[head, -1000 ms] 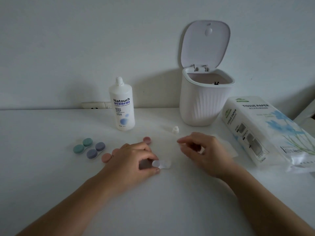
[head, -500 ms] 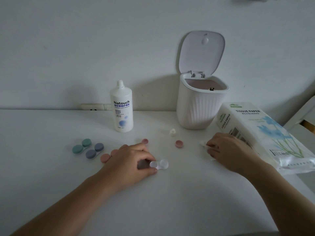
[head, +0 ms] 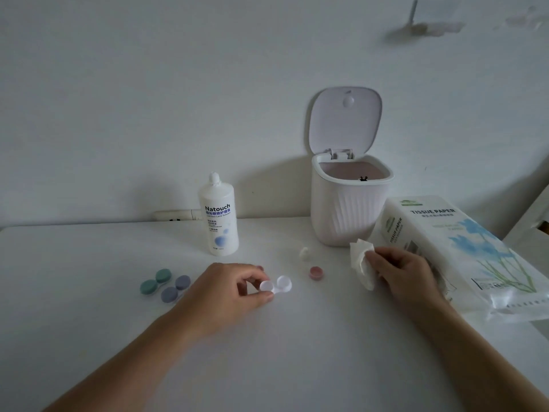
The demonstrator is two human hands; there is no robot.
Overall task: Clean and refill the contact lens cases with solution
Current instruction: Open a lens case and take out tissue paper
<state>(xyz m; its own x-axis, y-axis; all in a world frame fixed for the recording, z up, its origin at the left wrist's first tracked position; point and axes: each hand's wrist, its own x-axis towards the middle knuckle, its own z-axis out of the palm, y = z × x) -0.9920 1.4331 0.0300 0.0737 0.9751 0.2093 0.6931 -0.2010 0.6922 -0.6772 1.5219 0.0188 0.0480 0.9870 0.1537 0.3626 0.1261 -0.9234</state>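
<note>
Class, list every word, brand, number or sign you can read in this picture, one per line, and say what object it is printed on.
"Natouch": on the bottle.
"Contact Lens Solution": bottle, small print under the brand, barely legible.
"TISSUE PAPER": on top of the tissue pack.
"TISSUE PAPER": again on the pack's end face, running sideways.
Other lines on the bottle and pack are too small or blurred to read.
No numbers can be read.

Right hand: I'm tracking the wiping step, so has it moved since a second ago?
Yes. The right hand went right, from beside the open case toward the tissue pack, and now holds a tissue.
</note>
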